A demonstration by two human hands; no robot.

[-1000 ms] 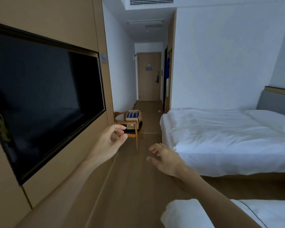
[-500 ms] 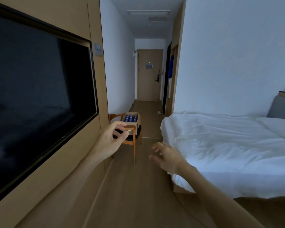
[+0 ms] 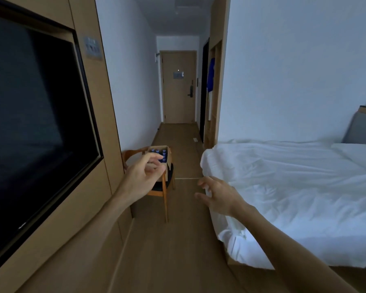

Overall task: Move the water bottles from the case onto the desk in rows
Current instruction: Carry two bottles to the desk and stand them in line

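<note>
Television (image 3: 30, 123): dark screen set into the wood-panelled wall at far left, with a switch plate (image 3: 92, 49) on the panel just right of it.
Left hand (image 3: 143, 176): raised in front of the chair, fingers curled loosely toward the thumb, holding nothing.
Chair (image 3: 164, 188): wooden, with a dark seat, standing against the panelled wall at the mouth of the corridor.
Case (image 3: 167, 163): open cardboard box on the chair seat, partly hidden behind the left hand.
Water bottles (image 3: 163, 154): upright inside the case, only their blue caps showing; the count is unclear.
Door (image 3: 179, 87): closed, at the far end of the corridor.
Right hand (image 3: 219, 196): held out lower, near the corner of the bed, fingers spread and slack, empty.
Bed (image 3: 294, 187): white sheets, filling the right side, with a pillow (image 3: 359, 153) by the headboard.
Desk: out of view.
</note>
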